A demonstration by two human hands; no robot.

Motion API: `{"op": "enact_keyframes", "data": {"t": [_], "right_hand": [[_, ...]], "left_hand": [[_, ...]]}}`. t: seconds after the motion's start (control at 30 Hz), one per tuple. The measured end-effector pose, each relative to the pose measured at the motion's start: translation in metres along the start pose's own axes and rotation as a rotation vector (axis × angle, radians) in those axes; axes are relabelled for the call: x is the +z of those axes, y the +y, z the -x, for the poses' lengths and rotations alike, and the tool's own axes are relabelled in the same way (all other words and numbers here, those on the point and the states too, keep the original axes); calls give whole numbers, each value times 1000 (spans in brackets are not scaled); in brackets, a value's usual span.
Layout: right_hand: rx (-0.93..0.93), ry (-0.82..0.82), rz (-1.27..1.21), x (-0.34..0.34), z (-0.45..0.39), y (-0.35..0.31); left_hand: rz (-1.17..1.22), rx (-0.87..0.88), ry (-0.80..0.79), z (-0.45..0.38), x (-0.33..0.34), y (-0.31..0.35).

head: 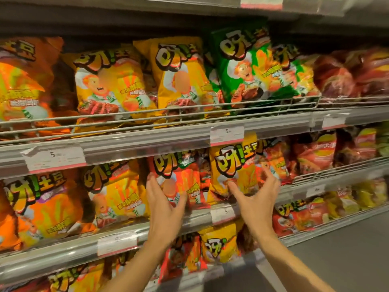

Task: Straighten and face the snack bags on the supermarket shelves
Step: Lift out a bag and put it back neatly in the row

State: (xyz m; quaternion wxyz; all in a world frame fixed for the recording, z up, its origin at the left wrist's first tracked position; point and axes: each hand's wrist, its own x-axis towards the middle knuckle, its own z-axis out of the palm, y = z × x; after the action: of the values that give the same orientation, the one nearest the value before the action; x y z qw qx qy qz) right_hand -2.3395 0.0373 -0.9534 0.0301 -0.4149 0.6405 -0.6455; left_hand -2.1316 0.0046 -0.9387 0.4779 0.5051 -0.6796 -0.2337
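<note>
Supermarket shelving holds the red snack bag point(181, 182) and yellow snack bag point(231, 171) on the middle shelf point(189, 220), where left hand point(166, 205) and right hand point(255, 197), both spread, flank them (light, crinkly, slippery; best held by the side edges).

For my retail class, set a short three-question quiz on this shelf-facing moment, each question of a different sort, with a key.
1. True or false: the left hand and the right hand both have spread fingers and grip no bag.
2. Multiple choice: the yellow bag in front of the right hand stands on which shelf? A) the top shelf with the green bag B) the middle shelf C) the lowest shelf
3. Fill in: the bag in front of the left hand is mostly ____ (colour).

Key: 1 true; 2 B; 3 red.
</note>
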Motion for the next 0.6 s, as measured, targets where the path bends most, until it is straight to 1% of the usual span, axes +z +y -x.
{"op": "enact_keyframes", "data": {"t": [0.1, 0.17, 0.23, 0.4, 0.5, 0.6], "right_hand": [[71, -184, 30, 0, -24, 4], [119, -322, -8, 0, -36, 8], [136, -398, -25, 0, -43, 15], [88, -449, 21, 1, -50, 27], [75, -442, 46, 2, -51, 30], [63, -420, 28, 2, -53, 28]], "left_hand": [[-40, -31, 20, -16, 2, -1], [-48, -49, 30, -24, 3, -2], [-16, -104, 10, -33, 1, -3], [98, -275, -93, -54, -5, -7], [117, -305, -109, -61, -8, -11], [109, -367, -164, -62, -11, -16]]}}
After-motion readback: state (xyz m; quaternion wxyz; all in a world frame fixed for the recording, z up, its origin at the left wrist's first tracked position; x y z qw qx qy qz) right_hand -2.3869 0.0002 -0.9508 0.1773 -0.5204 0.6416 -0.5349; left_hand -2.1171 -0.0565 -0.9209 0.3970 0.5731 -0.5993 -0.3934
